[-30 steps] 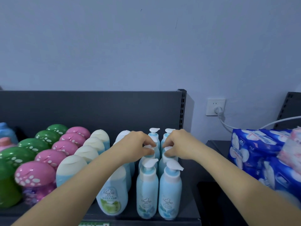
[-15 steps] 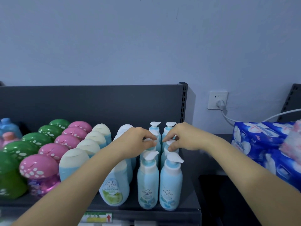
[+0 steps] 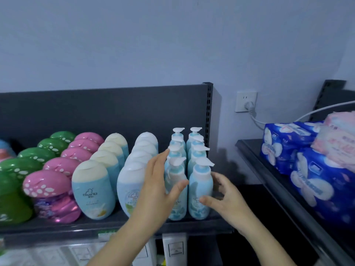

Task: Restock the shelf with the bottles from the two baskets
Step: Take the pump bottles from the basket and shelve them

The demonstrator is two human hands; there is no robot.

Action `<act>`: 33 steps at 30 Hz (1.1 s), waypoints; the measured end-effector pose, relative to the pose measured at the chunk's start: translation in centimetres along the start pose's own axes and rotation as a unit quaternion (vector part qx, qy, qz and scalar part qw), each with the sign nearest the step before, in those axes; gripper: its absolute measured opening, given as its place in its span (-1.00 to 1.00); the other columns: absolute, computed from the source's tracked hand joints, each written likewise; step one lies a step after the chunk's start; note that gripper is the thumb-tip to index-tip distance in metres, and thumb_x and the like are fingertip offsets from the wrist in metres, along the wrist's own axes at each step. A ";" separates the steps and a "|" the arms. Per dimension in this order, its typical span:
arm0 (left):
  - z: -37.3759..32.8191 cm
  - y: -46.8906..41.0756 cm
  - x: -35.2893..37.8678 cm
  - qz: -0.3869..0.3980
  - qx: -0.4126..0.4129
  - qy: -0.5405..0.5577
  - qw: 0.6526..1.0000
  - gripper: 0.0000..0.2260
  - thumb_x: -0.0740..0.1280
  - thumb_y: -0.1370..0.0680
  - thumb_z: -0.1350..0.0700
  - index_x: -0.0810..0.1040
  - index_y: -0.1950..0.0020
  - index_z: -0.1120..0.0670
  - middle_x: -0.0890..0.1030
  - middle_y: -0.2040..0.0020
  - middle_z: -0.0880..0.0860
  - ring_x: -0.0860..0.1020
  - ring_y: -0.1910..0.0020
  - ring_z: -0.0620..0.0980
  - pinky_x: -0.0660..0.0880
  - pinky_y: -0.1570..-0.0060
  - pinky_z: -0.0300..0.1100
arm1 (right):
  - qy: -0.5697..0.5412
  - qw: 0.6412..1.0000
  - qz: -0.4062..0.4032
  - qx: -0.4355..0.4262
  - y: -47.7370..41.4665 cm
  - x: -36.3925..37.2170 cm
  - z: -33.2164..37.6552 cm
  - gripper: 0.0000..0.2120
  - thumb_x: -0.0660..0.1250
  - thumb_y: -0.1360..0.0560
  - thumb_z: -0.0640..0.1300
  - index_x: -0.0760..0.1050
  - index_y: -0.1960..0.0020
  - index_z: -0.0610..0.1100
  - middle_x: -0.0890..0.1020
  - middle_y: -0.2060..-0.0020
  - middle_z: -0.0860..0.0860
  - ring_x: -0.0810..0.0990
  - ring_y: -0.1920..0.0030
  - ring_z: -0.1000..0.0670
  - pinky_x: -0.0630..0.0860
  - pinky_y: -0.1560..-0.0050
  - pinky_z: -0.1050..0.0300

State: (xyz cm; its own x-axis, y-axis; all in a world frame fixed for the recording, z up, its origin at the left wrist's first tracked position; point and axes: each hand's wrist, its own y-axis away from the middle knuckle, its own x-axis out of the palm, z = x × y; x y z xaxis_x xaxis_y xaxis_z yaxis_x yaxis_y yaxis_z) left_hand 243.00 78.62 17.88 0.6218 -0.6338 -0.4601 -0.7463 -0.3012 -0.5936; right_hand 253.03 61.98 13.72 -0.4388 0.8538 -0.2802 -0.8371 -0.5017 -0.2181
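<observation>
Two rows of light blue pump bottles stand at the right end of the dark shelf (image 3: 57,230). My left hand (image 3: 159,189) is open, its fingers spread against the left side of the front-left pump bottle (image 3: 177,192), thumb across its front. My right hand (image 3: 224,192) is open and cupped around the right side of the front-right pump bottle (image 3: 200,191); its thumb touches the label. Neither bottle is lifted. The baskets are out of view.
Left of the pump bottles stand rows of white-capped blue bottles (image 3: 134,181), cream-capped bottles (image 3: 94,191), pink mushroom bottles (image 3: 51,194) and green ones (image 3: 13,189). Blue tissue packs (image 3: 307,169) fill a second shelf on the right. A wall socket (image 3: 245,101) has a white cable plugged in.
Both hands left the pump heads of the second-row bottles and dropped to the bodies of the two front bottles. The camera tilted down and the view drew closer.
</observation>
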 end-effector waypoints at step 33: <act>2.7 6.7 -4.0 0.099 0.070 -0.147 0.982 -0.61 0.30 -0.56 0.02 0.38 -0.39 -0.03 0.46 -0.25 -0.10 0.48 -0.17 -0.10 0.45 0.02 -0.26 | 0.227 0.957 -0.173 0.044 6.8 5.3 1.9 -0.73 0.48 -0.39 -0.14 0.47 -0.02 -0.06 0.54 0.02 0.03 0.54 0.12 0.18 0.54 0.07 0.24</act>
State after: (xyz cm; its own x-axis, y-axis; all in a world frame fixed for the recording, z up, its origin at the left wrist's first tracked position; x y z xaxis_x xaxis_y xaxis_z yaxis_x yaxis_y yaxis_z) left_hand 236.14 81.08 13.99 0.5251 -0.4317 -0.7334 -0.8321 -0.0798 -0.5488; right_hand 244.38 63.40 12.56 0.0412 0.8086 -0.5870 -0.9395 -0.1686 -0.2982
